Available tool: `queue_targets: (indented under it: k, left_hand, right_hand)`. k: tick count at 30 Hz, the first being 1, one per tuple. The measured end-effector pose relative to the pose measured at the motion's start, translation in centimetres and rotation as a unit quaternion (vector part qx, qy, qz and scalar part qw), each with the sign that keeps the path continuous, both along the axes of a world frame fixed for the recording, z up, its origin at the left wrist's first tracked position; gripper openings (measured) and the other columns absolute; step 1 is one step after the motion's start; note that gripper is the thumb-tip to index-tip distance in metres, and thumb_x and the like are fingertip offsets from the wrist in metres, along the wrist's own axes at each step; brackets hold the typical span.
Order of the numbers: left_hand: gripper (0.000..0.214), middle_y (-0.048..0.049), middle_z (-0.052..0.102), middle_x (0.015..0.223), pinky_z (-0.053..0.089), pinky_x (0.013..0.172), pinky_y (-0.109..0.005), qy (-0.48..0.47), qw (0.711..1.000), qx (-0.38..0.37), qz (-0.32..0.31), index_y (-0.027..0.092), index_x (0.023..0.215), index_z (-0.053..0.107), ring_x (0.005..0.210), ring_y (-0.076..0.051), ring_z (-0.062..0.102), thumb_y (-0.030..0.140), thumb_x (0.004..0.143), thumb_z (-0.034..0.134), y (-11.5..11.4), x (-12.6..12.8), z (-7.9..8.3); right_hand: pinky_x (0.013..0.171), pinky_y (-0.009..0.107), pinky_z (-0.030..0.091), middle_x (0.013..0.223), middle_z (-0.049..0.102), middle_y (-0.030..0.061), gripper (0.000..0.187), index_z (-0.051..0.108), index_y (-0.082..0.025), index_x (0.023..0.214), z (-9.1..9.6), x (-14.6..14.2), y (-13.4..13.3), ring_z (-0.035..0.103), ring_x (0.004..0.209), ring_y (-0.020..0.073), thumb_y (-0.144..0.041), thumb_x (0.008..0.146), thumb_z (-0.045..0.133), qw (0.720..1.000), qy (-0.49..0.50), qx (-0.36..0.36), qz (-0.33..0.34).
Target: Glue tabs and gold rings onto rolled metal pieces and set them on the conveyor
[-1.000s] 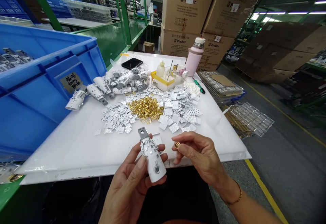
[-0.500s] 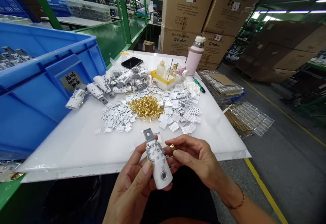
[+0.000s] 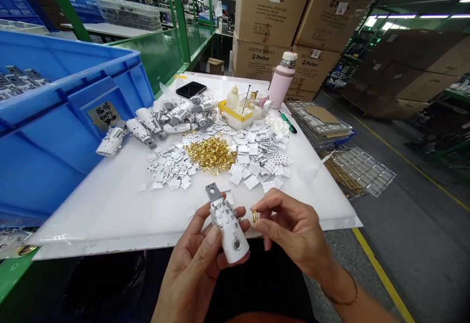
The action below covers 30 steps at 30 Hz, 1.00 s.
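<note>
A white tapered plastic part [image 3: 232, 237] with small grey studs and a grey tab at its far end lies in my left hand [image 3: 200, 254], tilted away from me. My left thumb and fingers wrap around it. Just to its right, my right hand [image 3: 293, 230] pinches a small gold ring piece [image 3: 254, 216] between thumb and forefinger, apart from the white part. Whether it is one ring or more, I cannot make out. Beyond my hands lies a heap of gold rings [image 3: 213, 154], with small white plates [image 3: 262, 154] piled on both sides.
Similar white parts [image 3: 147, 122] are heaped at the left beside a blue crate [image 3: 125, 68]. Farther back are a phone [image 3: 191, 89], a yellow-edged tray [image 3: 235, 120], a pink bottle [image 3: 281, 85] and a green-handled tool [image 3: 288, 121]. Cardboard boxes [image 3: 271, 14] stand behind the table.
My right hand has moved a little to the right, away from the white part, with the gold piece still pinched. My left hand has barely moved.
</note>
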<state>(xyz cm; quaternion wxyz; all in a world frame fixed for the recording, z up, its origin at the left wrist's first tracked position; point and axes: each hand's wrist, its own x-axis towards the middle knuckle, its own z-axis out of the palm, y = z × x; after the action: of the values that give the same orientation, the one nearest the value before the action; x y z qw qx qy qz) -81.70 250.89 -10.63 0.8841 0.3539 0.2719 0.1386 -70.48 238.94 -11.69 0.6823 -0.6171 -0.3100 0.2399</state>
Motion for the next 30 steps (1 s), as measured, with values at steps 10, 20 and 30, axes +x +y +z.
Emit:
queue_targets:
  k: [10,20,30]
  left_hand:
    - [0.044,-0.0076,0.067,0.120,0.055,0.087,-0.029,0.010,0.993,0.101,0.057,0.029,0.123,0.048,0.113,-0.027,0.061,0.029,0.083,0.067,-0.8,0.3,-0.9]
    - [0.042,-0.0068,0.067,0.117,0.054,0.086,-0.029,0.016,0.987,0.137,0.083,0.028,0.117,0.048,0.111,-0.025,0.062,0.028,0.081,0.069,-1.4,0.4,-0.8]
    - [0.038,-0.0051,0.068,0.115,0.054,0.087,-0.026,0.013,0.985,0.134,0.108,0.029,0.114,0.046,0.112,-0.023,0.062,0.029,0.082,0.067,-1.8,0.4,-1.0]
  right_hand:
    - [0.054,0.022,0.042,0.070,0.054,-0.0004,0.006,0.060,-0.018,0.084,1.5,-1.5,-0.2,0.050,0.061,0.0096,-0.021,0.086,0.065,0.938,-0.329,-0.105,-0.044]
    - [0.052,0.022,0.038,0.068,0.050,-0.0020,0.007,0.059,-0.018,0.082,0.9,-1.6,0.0,0.047,0.058,0.0091,-0.022,0.086,0.065,0.937,-0.328,-0.107,-0.057]
    - [0.050,0.022,0.038,0.068,0.047,-0.0022,0.009,0.061,-0.017,0.083,0.3,-1.7,0.4,0.045,0.055,0.0082,-0.025,0.086,0.065,0.956,-0.274,-0.094,-0.050]
